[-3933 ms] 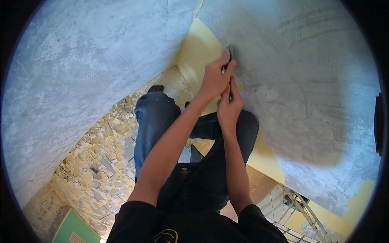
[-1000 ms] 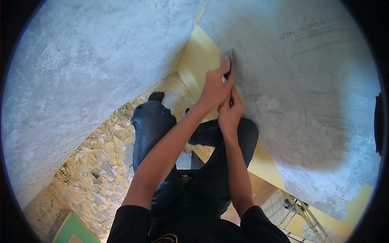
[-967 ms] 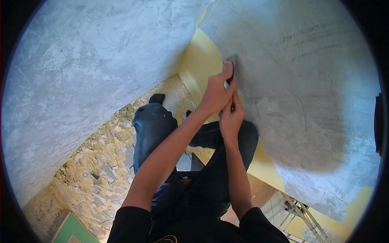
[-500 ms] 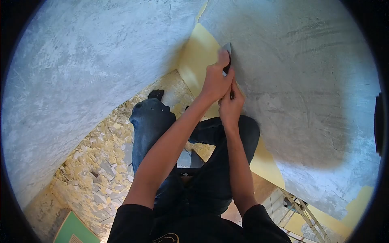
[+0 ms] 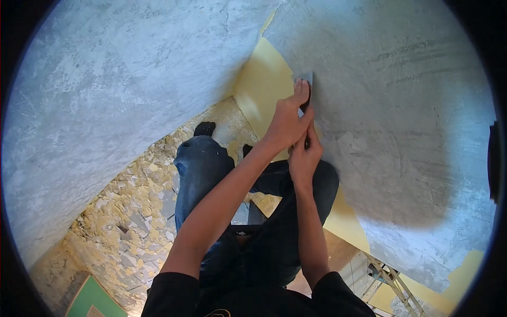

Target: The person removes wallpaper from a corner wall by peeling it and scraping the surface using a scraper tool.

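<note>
A scraper (image 5: 308,77) with a flat metal blade and dark handle lies against the grey wall (image 5: 380,105), its blade at the edge of the yellow paint (image 5: 264,79). My left hand (image 5: 289,119) is closed around the upper part of the scraper, its fingers reaching close to the blade. Just below, my right hand (image 5: 306,158) grips the lower handle, touching the left hand. Part of the handle is hidden by my fingers.
Chips of yellow paint (image 5: 142,211) litter the floor between my legs and the left wall (image 5: 116,74). A green board (image 5: 95,298) is at the lower left, and a ladder (image 5: 396,282) at the lower right. My bent knees (image 5: 203,158) sit beneath my arms.
Both hands and the scraper have shifted slightly down and to the right in view. The whole scene has also moved a little downward. Both hands keep their grip.
</note>
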The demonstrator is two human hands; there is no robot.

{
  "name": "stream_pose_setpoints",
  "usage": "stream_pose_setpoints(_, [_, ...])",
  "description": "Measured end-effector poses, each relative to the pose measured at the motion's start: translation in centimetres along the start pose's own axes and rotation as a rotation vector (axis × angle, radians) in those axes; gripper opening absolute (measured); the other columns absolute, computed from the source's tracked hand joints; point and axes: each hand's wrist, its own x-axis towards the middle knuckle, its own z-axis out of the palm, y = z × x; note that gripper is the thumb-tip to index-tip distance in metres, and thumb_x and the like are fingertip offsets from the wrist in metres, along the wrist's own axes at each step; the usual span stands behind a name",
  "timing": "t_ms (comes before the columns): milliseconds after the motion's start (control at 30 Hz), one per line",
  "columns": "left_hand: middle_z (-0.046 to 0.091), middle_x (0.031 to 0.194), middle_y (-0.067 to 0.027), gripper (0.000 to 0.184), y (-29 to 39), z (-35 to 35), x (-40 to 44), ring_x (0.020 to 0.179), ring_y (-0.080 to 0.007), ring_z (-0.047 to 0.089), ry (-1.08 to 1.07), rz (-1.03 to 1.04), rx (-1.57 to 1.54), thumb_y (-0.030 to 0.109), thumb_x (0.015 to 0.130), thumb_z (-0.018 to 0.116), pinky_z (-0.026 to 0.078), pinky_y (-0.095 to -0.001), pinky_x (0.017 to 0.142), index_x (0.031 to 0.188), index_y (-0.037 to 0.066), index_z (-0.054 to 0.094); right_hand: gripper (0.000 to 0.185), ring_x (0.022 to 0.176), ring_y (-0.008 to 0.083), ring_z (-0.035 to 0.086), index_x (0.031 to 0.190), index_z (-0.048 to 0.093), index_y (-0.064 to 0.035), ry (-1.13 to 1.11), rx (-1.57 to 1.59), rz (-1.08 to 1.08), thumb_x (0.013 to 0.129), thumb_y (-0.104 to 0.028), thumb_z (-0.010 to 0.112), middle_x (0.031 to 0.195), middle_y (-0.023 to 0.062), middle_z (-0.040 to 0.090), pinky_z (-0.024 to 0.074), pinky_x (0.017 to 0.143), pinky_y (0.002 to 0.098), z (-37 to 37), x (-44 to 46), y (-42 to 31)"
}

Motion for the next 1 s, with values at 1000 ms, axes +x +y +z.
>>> stream_pose_setpoints(1000, [0.042,0.141,-0.0336,0.056,-0.7,0.0,0.5,0.132,-0.0358,0.047,-0.018,-0.003,-0.02,0.006,0.086,0.062,0.045,-0.0344,0.102,0.138,-0.008,0.045,0.042,0.058,0.0038,0.043,0.145,0.046,-0.0046,0.023,-0.066,-0.08,0.104,-0.015,0.049,0.074,-0.0016,0.054,0.0348,0.05,0.0229,0.5,0.4,1.0])
